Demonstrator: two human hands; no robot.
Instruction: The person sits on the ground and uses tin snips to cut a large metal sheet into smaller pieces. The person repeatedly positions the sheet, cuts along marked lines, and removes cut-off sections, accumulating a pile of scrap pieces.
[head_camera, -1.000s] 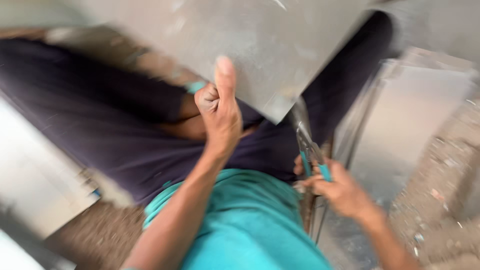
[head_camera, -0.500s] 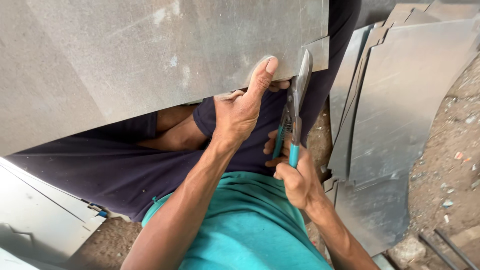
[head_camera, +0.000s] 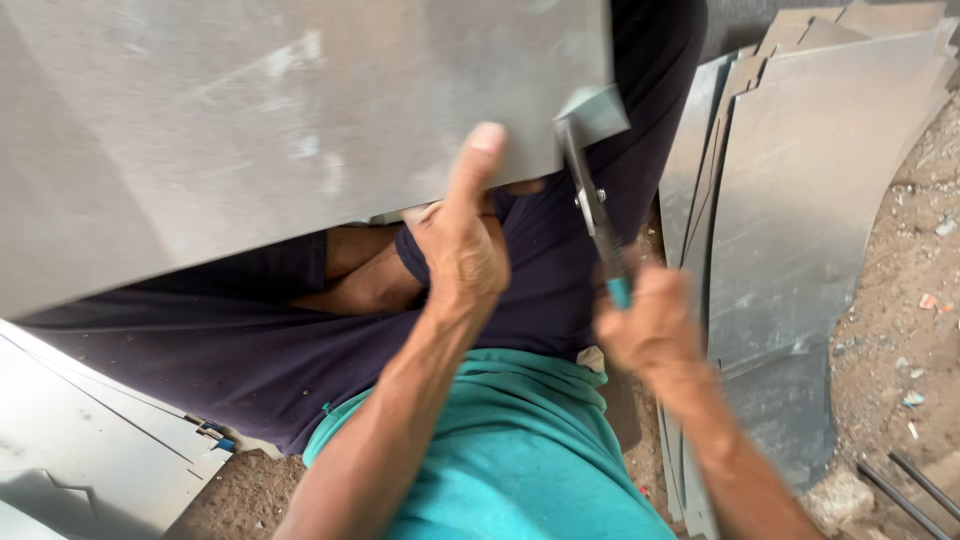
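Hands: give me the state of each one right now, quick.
Left hand: closed on the lower edge of the metal sheet, thumb up against it.
Right hand: closed on the tin snips, blades at the sheet's corner.

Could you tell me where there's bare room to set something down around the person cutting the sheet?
The dirt ground right of the stacked metal sheets is bare apart from small debris. A small dirt patch lies between the lower-left sheets and the teal shirt. The middle is crowded: the left hand holds the large sheet, and the right hand works the snips at its edge.
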